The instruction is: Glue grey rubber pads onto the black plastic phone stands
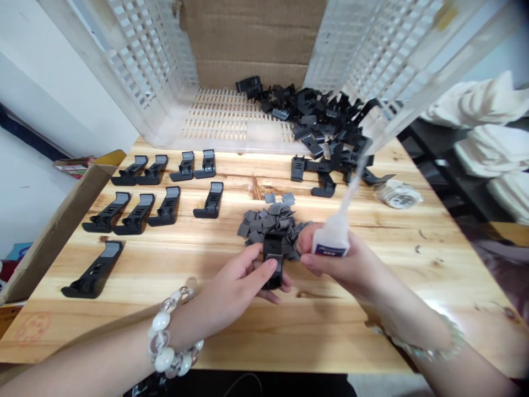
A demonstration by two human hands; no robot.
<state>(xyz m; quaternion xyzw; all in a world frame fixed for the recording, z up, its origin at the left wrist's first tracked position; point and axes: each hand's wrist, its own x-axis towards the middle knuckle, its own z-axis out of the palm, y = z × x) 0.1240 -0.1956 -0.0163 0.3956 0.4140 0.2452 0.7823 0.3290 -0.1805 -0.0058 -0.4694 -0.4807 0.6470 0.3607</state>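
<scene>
My left hand (237, 278) is closed on a black plastic bracket (273, 243), the thumb pressing its front face. In my right hand (351, 264) is a small white glue bottle (332, 234) with a dark blue label, its long thin nozzle pointing up and away from me. The bottle is apart from the bracket. Just beyond both hands lies a heap of small grey square pads (268, 221). To the left stand rows of black brackets (167, 207), with grey pads on their upper ends. A single longer bracket (94, 271) lies nearer me.
A white plastic crate (165, 124) lies on its side at the back, cardboard (256, 38) inside. Loose black brackets (318, 113) spill from it onto the wooden table (330, 331). A roll of clear tape (400, 194) sits at right. White cloth stacks (491, 146) stand beyond.
</scene>
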